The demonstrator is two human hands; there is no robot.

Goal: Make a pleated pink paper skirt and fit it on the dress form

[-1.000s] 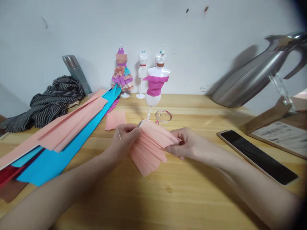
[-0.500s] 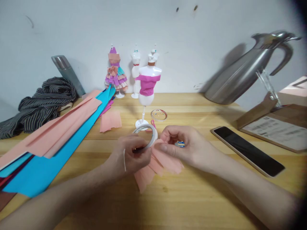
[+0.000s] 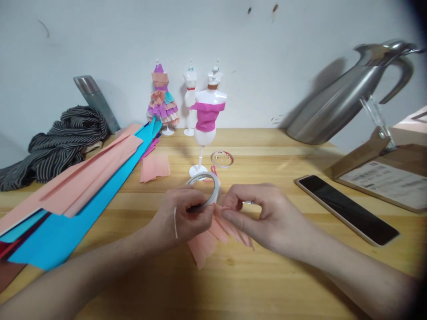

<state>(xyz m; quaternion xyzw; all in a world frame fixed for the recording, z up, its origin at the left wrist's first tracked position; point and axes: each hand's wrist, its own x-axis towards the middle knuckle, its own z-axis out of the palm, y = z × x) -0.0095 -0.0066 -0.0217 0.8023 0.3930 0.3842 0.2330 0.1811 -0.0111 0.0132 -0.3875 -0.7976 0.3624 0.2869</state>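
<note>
Well, at the far left a dark striped cloth [image 3: 66, 142] lay bunched on the wooden table [image 3: 283, 284], with a grey bottle [image 3: 102, 106] leaning against the wall just behind it. In front of the cloth, long strips of peach paper [image 3: 96, 178] were heaped over a broad blue strip [image 3: 96, 211], with a little red showing at the lower edge. Near the ends of these strips lay a small peach piece [image 3: 155, 168], and behind it stood a dress form in a ruffled, many-coloured dress [image 3: 163, 104]. To its right stood a white dress form with a red band [image 3: 190, 84].

The left hand [image 3: 187, 213] was closed around a roll of tape [image 3: 216, 184], its thumb at the gathered top of a pleated peach paper [image 3: 203, 249]. That paper hung between the two hands, above the table and in front of a dress form wrapped in magenta [image 3: 207, 119]. Beside this form's base lay a clear ring-shaped dish [image 3: 222, 158]. The right hand [image 3: 263, 215] pinched the same gathered top between thumb and forefinger, close to the tape.

Farther right, a phone [image 3: 348, 211] lay face up, a steel jug [image 3: 340, 98] tilted against the wall, and a labelled cardboard box [image 3: 383, 180] sat at the edge of view.
</note>
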